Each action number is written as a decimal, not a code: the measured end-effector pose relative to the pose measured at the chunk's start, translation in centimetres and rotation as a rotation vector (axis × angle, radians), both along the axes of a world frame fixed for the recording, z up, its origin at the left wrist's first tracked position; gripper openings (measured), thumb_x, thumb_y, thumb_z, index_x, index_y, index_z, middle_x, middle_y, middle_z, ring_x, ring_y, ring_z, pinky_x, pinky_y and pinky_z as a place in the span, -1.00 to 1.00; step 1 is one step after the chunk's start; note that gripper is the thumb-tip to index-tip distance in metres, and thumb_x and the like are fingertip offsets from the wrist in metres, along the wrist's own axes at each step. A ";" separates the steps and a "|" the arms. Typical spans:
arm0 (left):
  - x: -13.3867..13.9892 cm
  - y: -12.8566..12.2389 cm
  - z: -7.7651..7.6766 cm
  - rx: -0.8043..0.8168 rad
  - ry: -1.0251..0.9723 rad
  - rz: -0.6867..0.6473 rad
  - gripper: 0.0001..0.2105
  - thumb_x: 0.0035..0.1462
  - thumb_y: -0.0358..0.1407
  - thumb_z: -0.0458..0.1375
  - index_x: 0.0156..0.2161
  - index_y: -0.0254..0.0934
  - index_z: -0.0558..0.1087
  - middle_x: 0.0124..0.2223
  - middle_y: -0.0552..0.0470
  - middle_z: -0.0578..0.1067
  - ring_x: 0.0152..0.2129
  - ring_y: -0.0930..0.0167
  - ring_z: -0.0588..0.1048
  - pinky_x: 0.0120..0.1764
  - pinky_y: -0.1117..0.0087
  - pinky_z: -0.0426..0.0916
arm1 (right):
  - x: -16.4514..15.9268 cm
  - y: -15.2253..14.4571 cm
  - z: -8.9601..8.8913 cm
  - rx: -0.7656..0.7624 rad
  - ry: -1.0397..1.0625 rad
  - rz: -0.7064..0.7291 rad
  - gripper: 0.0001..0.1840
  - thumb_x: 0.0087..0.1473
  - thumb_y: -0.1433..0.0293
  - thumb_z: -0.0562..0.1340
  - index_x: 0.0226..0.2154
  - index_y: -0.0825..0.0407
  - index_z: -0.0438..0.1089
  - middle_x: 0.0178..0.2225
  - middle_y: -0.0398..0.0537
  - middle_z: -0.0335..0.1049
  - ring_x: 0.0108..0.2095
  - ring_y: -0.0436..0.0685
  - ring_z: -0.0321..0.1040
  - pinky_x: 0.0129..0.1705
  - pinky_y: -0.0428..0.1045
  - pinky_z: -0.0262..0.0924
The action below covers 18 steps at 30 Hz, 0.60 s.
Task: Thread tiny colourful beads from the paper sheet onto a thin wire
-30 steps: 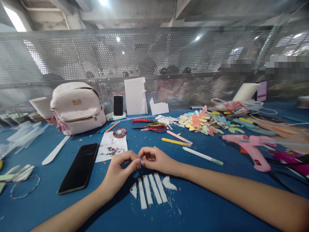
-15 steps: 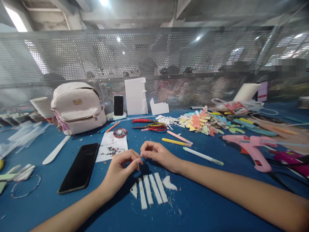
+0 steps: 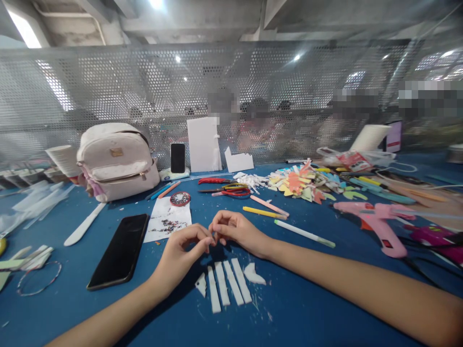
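Over the blue table my left hand (image 3: 186,246) and my right hand (image 3: 240,233) meet at the fingertips. Both are closed in a pinch; whatever lies between the fingers is too small or hidden to make out. Just below them lie several white foam strips (image 3: 214,289) side by side. A white triangular piece with a dark dot (image 3: 201,284) sits left of the strips, and a white tail-shaped piece (image 3: 254,273) sits to their right. Small white crumbs are scattered beside these pieces. Behind my left hand is a white paper (image 3: 154,217) with dark glittery bits and a round red-rimmed container (image 3: 180,198).
A black phone (image 3: 119,253) lies left of my left arm, near a white plastic knife (image 3: 84,225). Markers (image 3: 304,233), red-handled scissors (image 3: 235,191) and colourful foam scraps (image 3: 294,180) lie farther back. A pink glue gun (image 3: 385,226) is at right; a backpack (image 3: 115,164) stands at back left.
My right hand's fingers have shifted slightly left and curled, their tips now closer against my left fingertips. The foam pieces have not moved.
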<state>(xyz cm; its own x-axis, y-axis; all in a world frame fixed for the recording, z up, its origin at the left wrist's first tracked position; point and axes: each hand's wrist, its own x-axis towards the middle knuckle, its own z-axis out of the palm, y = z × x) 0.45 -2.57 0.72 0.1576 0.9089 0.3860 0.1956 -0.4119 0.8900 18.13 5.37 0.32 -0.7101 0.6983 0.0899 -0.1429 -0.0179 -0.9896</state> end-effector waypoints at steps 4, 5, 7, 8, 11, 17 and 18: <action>0.0 0.1 -0.1 0.015 -0.008 -0.014 -0.75 0.24 -0.36 0.13 -0.48 -0.29 0.47 -0.42 0.02 0.50 -0.46 0.44 0.46 -0.33 0.45 0.33 | 0.0 0.1 -0.2 -0.020 -0.011 0.013 -0.60 -0.01 0.13 0.41 -0.36 0.10 0.34 -0.54 -0.17 0.42 -0.55 -0.03 0.38 -0.53 -0.16 0.13; 0.0 0.1 -0.1 0.027 -0.008 -0.011 -0.75 0.24 -0.36 0.14 -0.49 -0.29 0.46 -0.40 0.01 0.51 -0.44 0.43 0.47 -0.31 0.45 0.33 | 0.0 0.1 -0.3 -0.009 -0.016 0.020 -0.61 0.00 0.15 0.40 -0.36 0.11 0.35 -0.54 -0.18 0.41 -0.55 -0.04 0.38 -0.53 -0.16 0.14; -0.1 0.1 -0.2 0.052 -0.003 0.004 -0.75 0.23 -0.37 0.15 -0.50 -0.29 0.46 -0.36 -0.01 0.51 -0.39 0.40 0.48 -0.28 0.43 0.34 | 0.0 0.2 -0.4 0.016 -0.022 0.041 -0.63 0.01 0.17 0.40 -0.35 0.12 0.36 -0.52 -0.18 0.41 -0.54 -0.05 0.38 -0.51 -0.16 0.16; -0.1 0.1 -0.2 0.064 0.006 0.015 -0.75 0.23 -0.37 0.15 -0.50 -0.28 0.46 -0.35 -0.02 0.50 -0.37 0.39 0.48 -0.26 0.41 0.34 | 0.1 0.3 -0.4 0.027 -0.021 0.052 -0.64 0.01 0.18 0.40 -0.34 0.12 0.37 -0.49 -0.18 0.42 -0.54 -0.06 0.37 -0.50 -0.16 0.16; -0.2 0.2 -0.2 0.082 0.058 0.072 -0.76 0.21 -0.38 0.16 -0.51 -0.28 0.46 -0.32 -0.01 0.44 -0.33 0.38 0.45 -0.23 0.39 0.32 | 0.2 0.3 -0.5 0.078 -0.042 0.078 -0.65 0.02 0.20 0.39 -0.28 0.12 0.40 -0.45 -0.16 0.42 -0.52 -0.06 0.37 -0.48 -0.15 0.17; -0.2 0.3 -0.4 0.057 0.147 0.159 -0.78 0.19 -0.34 0.16 -0.50 -0.27 0.47 -0.31 0.02 0.32 -0.29 0.35 0.40 -0.28 0.39 0.28 | 0.3 -0.1 -0.2 0.164 -0.111 0.139 -0.68 0.02 0.25 0.40 -0.22 0.10 0.43 -0.39 -0.15 0.45 -0.47 -0.06 0.35 -0.41 -0.14 0.21; -0.2 0.3 -0.4 0.044 0.159 0.152 -0.78 0.19 -0.34 0.16 -0.50 -0.27 0.48 -0.31 0.02 0.32 -0.30 0.35 0.40 -0.29 0.39 0.28 | 0.3 -0.2 -0.2 0.166 -0.112 0.143 -0.68 0.02 0.26 0.40 -0.22 0.10 0.43 -0.39 -0.15 0.44 -0.48 -0.07 0.34 -0.41 -0.15 0.21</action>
<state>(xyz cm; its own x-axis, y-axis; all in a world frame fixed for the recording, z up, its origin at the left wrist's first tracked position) 0.26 -2.29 0.30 0.0820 0.9098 0.4068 0.3946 -0.4045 0.8251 18.46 5.21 0.15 -0.8129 0.5720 0.1097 -0.0394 0.1340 -0.9902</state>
